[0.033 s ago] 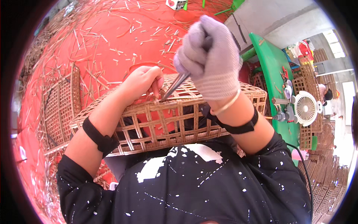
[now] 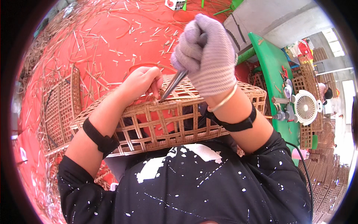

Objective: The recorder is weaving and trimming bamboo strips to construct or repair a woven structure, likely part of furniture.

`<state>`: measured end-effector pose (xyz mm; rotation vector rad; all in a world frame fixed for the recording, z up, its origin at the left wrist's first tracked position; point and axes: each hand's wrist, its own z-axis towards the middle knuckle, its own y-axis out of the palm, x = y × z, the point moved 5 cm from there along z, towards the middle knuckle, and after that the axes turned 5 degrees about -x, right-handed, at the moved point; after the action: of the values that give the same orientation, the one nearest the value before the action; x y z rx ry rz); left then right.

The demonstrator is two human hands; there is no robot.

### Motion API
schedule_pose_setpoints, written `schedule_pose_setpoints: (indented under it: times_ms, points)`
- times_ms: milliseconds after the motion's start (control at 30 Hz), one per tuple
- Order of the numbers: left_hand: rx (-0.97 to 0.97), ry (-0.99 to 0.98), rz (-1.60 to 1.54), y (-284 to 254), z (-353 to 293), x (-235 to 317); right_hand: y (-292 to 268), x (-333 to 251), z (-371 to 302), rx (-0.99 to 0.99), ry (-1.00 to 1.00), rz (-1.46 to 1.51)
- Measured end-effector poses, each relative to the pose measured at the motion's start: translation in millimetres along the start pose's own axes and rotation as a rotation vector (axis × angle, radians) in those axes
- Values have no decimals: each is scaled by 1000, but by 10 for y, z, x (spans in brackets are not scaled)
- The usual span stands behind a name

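A brown woven basket point(image 2: 182, 121) with open square mesh lies across my lap. My right hand point(image 2: 207, 56), in a pale lilac knitted glove, is in a fist around a metal awl point(image 2: 174, 86). The awl slants down to the left, its tip at the bound edge of the basket. Just left of that tip, my bare left hand point(image 2: 143, 82) pinches a thin cane strip point(image 2: 156, 98) at the same edge. Part of the strip is hidden by my fingers.
Cut cane pieces point(image 2: 115, 51) litter the red floor covering point(image 2: 100, 22). At the left stands another woven panel point(image 2: 61, 108). On the right, a green table point(image 2: 274, 71) stands near a white fan point(image 2: 305, 107). Stacked baskets point(image 2: 328, 179) and a person point(image 2: 326, 93) are farther right.
My gloved right hand has shifted slightly left, with the awl tip still at the basket edge. My left hand and the basket have hardly moved.
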<state>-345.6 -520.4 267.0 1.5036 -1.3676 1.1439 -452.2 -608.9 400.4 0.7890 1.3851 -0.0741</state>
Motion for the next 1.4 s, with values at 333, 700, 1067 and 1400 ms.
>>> schedule_pose_setpoints:
  times_ms: [333,700,1067,1400]
  points:
    - [-17,210,70,42,64,175,441,-49,-261,-257,-168,-458]
    - [116,381,49,-118,59,154,892,370,160,-400,-620,-902]
    - [-49,-153,-190,-27,-28,-137,1202,757,-856,-630,-625,-1089]
    - [-23,-164,-170,-26,-7,-146,972,807,-1212,-1041,-543,-1099]
